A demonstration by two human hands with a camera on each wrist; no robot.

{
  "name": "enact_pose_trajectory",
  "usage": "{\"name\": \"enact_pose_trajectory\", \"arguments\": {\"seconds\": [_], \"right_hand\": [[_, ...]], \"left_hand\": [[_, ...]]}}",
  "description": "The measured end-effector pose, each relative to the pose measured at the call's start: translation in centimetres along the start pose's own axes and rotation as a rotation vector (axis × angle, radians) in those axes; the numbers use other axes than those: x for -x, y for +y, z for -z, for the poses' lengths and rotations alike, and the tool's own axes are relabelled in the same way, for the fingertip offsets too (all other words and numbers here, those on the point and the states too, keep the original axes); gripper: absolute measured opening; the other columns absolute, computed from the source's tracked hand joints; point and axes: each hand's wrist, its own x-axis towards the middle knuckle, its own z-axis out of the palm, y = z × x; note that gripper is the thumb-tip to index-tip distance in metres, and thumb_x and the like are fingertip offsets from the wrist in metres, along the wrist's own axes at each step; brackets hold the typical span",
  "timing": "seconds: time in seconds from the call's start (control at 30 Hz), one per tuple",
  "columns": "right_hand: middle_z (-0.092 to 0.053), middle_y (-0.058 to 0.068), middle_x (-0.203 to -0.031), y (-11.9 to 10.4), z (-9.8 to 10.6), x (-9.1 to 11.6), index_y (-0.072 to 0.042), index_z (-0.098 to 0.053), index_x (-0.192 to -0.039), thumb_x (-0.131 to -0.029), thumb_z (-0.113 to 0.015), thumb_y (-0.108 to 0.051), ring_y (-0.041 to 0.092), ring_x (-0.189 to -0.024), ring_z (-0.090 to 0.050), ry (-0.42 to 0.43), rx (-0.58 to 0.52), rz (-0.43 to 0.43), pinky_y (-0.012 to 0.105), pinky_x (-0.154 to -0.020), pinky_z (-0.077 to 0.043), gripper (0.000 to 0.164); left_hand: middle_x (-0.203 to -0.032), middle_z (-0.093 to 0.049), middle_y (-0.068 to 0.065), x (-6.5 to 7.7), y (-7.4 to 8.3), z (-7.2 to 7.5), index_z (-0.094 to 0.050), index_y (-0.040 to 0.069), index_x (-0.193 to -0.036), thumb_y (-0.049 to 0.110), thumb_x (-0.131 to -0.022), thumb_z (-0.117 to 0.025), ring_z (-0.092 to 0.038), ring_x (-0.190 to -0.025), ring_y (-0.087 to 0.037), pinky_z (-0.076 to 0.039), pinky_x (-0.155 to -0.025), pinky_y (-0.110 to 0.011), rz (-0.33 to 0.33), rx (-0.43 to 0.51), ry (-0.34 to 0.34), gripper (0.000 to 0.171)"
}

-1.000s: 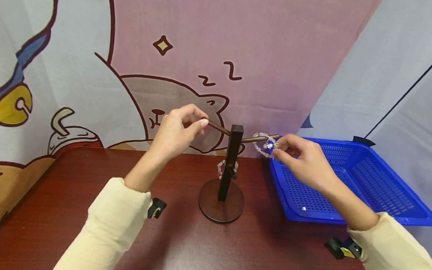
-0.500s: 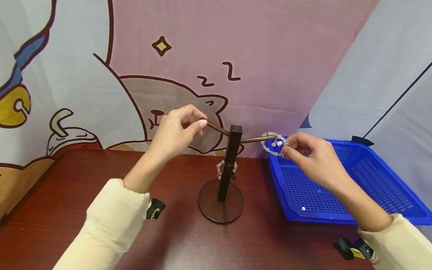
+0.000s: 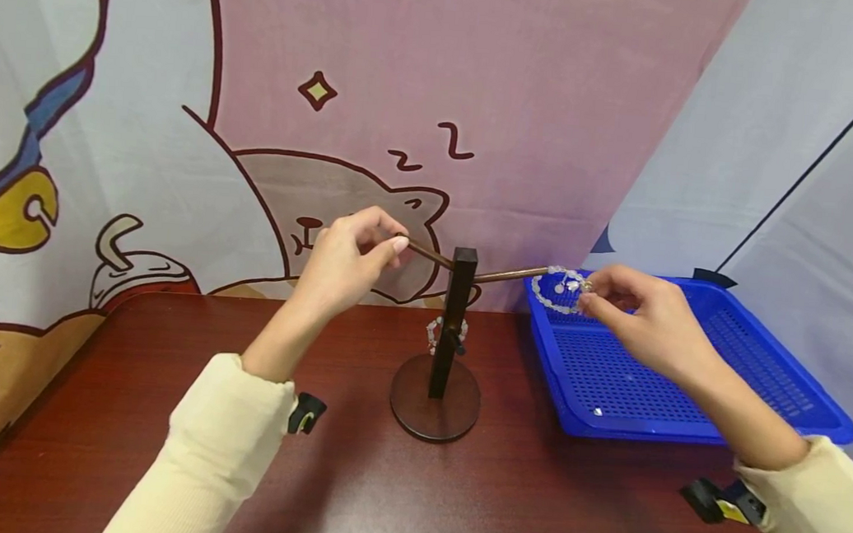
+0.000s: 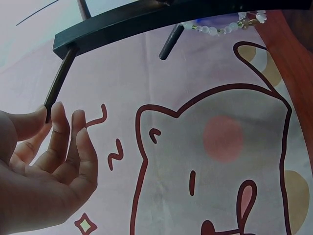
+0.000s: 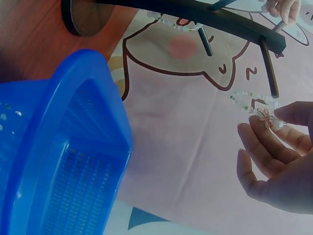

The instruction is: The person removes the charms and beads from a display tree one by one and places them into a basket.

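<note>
A dark wooden jewelry stand [image 3: 453,326] with a round base and side pegs stands upright on the table. My left hand [image 3: 353,257] pinches the tip of its upper left peg [image 4: 59,85] between thumb and index finger. At the far end of the upper right peg [image 3: 511,275], my right hand [image 3: 638,314] pinches a clear-beaded bracelet [image 3: 557,307] by its charm. The bracelet's loop is right at the peg's tip. Another beaded bracelet [image 3: 433,333] hangs on a lower peg, partly hidden behind the post; the left wrist view shows its beads [image 4: 210,30].
A blue perforated plastic basket [image 3: 564,416] sits at the right, below and behind my right hand, with a small white bit [image 3: 598,411] in it. The reddish-brown table [image 3: 187,398] meets a cartoon-print cloth [image 3: 540,126] behind.
My right hand has moved to the right with the bracelet, sliding it along the upper right peg to its tip. The left hand keeps its hold on the left peg.
</note>
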Motion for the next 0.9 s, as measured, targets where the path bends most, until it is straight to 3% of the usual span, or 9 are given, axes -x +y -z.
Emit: {"name": "enact_pose_trajectory", "arguments": {"seconds": [0.53, 0.9], "right_hand": [[-0.064, -0.003, -0.073, 2.3, 1.5, 2.7, -0.012, -0.064, -0.085, -0.082, -0.066, -0.006, -0.001, -0.065, -0.054, -0.028, 0.078, -0.009, 0.015, -0.057, -0.038, 0.007], [-0.061, -0.008, -0.074, 4.3, 1.1, 5.2, -0.015, -0.064, -0.084, -0.080, -0.067, -0.002, 0.000, -0.066, -0.053, -0.064, 0.126, 0.014, 0.014, -0.057, -0.039, 0.014]], "left_hand": [[-0.068, -0.064, -0.005, -0.1, -0.1, 0.0, -0.064, 0.007, -0.094, 0.011, -0.088, -0.060, -0.051, -0.060, -0.018, -0.033, -0.057, -0.030, -0.003, -0.002, -0.002, 0.009], [-0.068, -0.064, -0.005, -0.1, -0.1, -0.1, -0.064, 0.007, -0.095, 0.011, -0.088, -0.060, -0.050, -0.060, -0.018, -0.033, -0.055, -0.029, 0.004, 0.005, -0.004, 0.009]]}}
